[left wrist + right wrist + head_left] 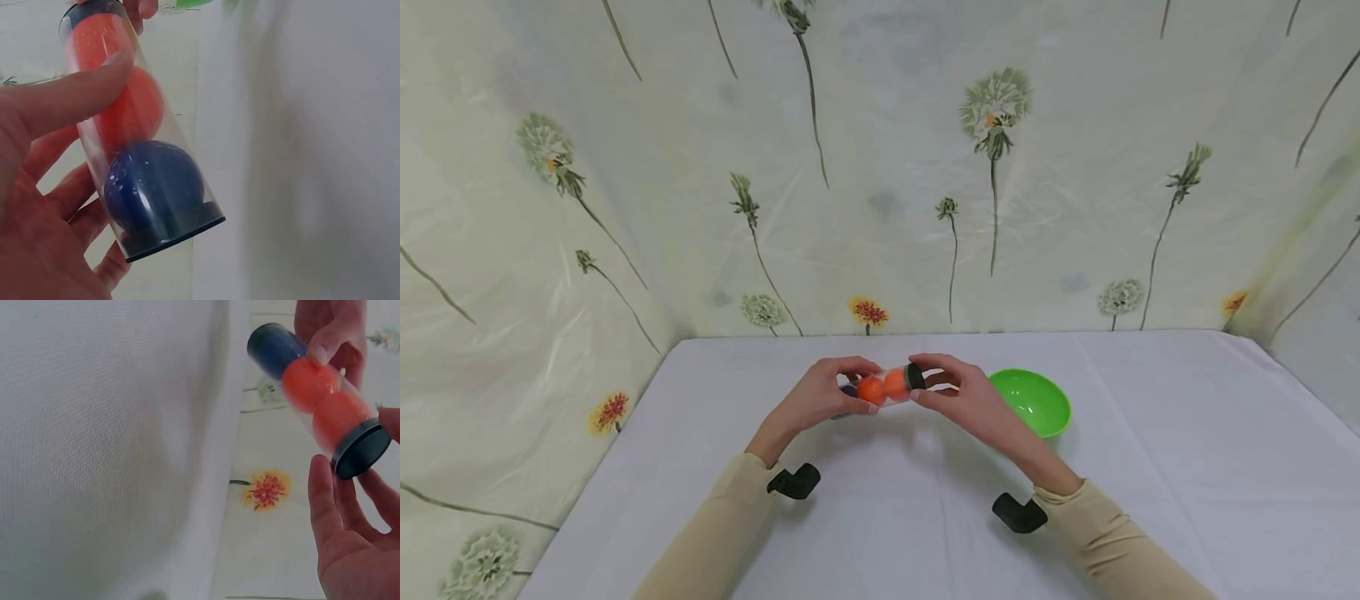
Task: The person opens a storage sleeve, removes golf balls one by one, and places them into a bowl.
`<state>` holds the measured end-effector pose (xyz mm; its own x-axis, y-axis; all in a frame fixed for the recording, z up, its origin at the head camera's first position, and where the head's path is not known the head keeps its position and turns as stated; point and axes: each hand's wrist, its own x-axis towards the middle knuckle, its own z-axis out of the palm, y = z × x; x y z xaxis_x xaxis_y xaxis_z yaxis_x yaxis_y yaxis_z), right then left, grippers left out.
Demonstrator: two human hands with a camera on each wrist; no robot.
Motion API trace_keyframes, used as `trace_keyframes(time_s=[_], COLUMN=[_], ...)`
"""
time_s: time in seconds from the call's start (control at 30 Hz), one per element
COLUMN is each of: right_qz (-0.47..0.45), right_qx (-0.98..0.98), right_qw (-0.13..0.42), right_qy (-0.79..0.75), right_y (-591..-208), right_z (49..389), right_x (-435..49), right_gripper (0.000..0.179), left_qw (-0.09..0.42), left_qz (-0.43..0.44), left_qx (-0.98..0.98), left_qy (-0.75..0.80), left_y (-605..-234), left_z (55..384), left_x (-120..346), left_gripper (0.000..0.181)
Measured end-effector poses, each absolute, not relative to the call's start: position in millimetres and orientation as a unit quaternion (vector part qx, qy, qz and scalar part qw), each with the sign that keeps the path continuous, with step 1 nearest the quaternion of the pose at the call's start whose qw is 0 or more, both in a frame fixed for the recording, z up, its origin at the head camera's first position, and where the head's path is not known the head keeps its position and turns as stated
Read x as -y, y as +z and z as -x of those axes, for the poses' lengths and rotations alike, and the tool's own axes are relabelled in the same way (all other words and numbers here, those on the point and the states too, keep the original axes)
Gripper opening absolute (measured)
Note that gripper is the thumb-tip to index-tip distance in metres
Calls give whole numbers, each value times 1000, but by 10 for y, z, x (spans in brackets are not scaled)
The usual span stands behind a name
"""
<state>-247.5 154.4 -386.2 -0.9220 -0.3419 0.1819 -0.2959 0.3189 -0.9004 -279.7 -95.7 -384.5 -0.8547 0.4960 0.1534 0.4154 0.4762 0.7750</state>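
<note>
A clear plastic tube [882, 392] with black ends is held up over the table by both hands. Inside it, two orange balls [310, 384] and one dark blue ball [153, 181] lie in a row. The left hand [820, 392] grips the tube's side, its thumb across the orange part and the other fingers behind. At the other end, the right hand [966, 396] pinches the black cap [364, 453] between thumb and fingers. That cap sits on the tube's rim. In the head view the left fingers partly hide the blue ball.
A bright green bowl [1030, 400] stands on the white-covered table [1150, 467], just behind the right forearm. Curtains [880, 167] printed with dandelions hang at the back and sides. Black wrist mounts [795, 482] stick out from both sleeves.
</note>
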Motion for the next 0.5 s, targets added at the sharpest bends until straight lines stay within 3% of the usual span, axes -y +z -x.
trace_keyframes(time_s=[0.5], right_qz=[161], right_qx=[-829], right_qw=[4], right_qy=[-535], right_y=[-3862], right_z=[2457], right_x=[-1434], right_gripper=[38], left_qw=[4], left_qz=[-256], left_qx=[-881], left_qy=[398], left_y=[-3777], left_z=[2706], left_x=[980], left_gripper=[43])
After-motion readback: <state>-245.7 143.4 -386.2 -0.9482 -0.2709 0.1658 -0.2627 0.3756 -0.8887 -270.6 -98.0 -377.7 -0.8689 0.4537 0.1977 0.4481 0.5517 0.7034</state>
